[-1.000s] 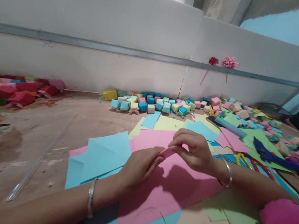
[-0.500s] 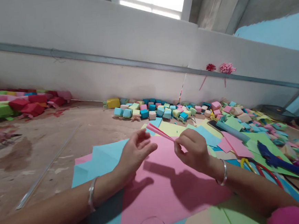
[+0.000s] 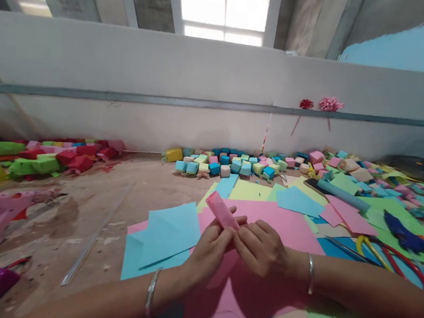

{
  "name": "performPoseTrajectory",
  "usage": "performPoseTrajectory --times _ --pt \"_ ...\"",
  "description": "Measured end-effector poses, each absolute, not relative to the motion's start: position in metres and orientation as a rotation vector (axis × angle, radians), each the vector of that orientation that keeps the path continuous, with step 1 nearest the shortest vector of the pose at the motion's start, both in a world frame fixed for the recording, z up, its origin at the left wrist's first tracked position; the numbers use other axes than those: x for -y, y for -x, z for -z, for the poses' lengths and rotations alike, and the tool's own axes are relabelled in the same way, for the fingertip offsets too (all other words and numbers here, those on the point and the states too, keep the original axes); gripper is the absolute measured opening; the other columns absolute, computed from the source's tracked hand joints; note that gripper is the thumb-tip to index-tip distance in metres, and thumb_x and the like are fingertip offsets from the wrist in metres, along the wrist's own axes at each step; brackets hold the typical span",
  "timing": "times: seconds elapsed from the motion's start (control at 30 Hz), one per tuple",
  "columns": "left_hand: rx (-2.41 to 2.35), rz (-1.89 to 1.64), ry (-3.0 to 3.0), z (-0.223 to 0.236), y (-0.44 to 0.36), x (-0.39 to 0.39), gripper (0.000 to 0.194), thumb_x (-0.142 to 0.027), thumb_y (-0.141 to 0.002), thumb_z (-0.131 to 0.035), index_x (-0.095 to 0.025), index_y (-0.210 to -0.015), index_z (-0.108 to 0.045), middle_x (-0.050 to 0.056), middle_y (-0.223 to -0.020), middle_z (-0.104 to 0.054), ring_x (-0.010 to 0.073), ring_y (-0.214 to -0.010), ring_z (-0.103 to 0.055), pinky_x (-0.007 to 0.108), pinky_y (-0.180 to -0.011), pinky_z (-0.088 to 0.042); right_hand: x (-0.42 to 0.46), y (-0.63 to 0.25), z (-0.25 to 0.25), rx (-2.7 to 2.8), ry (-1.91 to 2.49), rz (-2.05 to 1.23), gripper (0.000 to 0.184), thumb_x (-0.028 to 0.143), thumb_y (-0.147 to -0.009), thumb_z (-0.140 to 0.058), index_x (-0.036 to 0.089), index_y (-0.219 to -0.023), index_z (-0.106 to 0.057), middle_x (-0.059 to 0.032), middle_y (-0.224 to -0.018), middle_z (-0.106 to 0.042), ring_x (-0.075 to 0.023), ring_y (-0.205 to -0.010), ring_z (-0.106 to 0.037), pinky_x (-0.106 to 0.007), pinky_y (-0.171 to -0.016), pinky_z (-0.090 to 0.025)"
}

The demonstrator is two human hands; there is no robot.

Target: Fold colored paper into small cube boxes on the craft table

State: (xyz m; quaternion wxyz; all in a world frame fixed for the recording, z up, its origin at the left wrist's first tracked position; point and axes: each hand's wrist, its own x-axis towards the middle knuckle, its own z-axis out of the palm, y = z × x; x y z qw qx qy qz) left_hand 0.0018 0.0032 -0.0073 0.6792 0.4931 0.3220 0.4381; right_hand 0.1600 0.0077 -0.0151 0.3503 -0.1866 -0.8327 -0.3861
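Note:
A narrow strip of folded pink paper [image 3: 221, 211] tilts up and to the left between my two hands. My left hand [image 3: 213, 242] supports it, thumb on the near side and fingers behind. At the strip's lower end, the thumb and fingers of my right hand [image 3: 261, 246] pinch it, close against my left thumb. Both hands are above a large pink sheet [image 3: 290, 221]. To the left of it, blue sheets [image 3: 169, 231] lie stacked.
Small paper blocks [image 3: 234, 166] line the wall. Red-and-yellow-handled scissors [image 3: 377, 254] and a blue glue gun [image 3: 404, 232] lie at right. A pink glue gun [image 3: 10, 209] and a clear stick [image 3: 93, 242] are at left, beside red and green paper pieces [image 3: 68, 158].
My left hand has closed onto the pink strip, where before it was apart from it. Both hands have come together and lower, and the view has shifted left.

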Motion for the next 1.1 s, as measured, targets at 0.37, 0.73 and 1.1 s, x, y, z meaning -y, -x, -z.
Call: performPoseTrajectory --times 0.37,0.73,1.1 --pt "-0.740 -0.984 -1.352 0.028 0.000 -0.024 0.051 -0.052 -0.083 -0.063 -0.021 -0.123 -0.059 0.015 -0.132 -0.057 0.0318 -0.128 -0.049 0.047 -0.101 -0.046 -0.006 -0.184 -0.024 2.021 0.614 0.369 0.011 0.004 -0.082 -0.057 0.015 -0.084 -0.057 -0.0100 -0.094 -0.055 -0.0185 -0.083 -0.051 -0.033 -0.067 -0.046" --pt "-0.804 -0.824 -1.919 0.016 0.006 -0.028 0.021 -0.025 -0.091 -0.051 -0.018 -0.106 -0.065 0.006 -0.104 -0.069 0.0232 -0.105 -0.060 0.040 -0.096 -0.049 -0.007 -0.188 -0.039 2.136 0.655 0.234 0.016 0.006 -0.084 -0.059 0.019 -0.090 -0.064 -0.0096 -0.107 -0.054 -0.0189 -0.093 -0.054 -0.031 -0.068 -0.051" --pt "-0.658 -1.014 -1.670 0.017 0.007 -0.027 0.035 -0.020 -0.088 -0.055 -0.022 -0.122 -0.065 0.006 -0.118 -0.068 0.0232 -0.108 -0.062 0.040 -0.094 -0.054 -0.011 -0.197 -0.047 2.209 0.631 -0.033 0.014 0.008 -0.091 -0.046 0.017 -0.087 -0.056 -0.0076 -0.082 -0.065 -0.0154 -0.076 -0.060 -0.027 -0.064 -0.049"
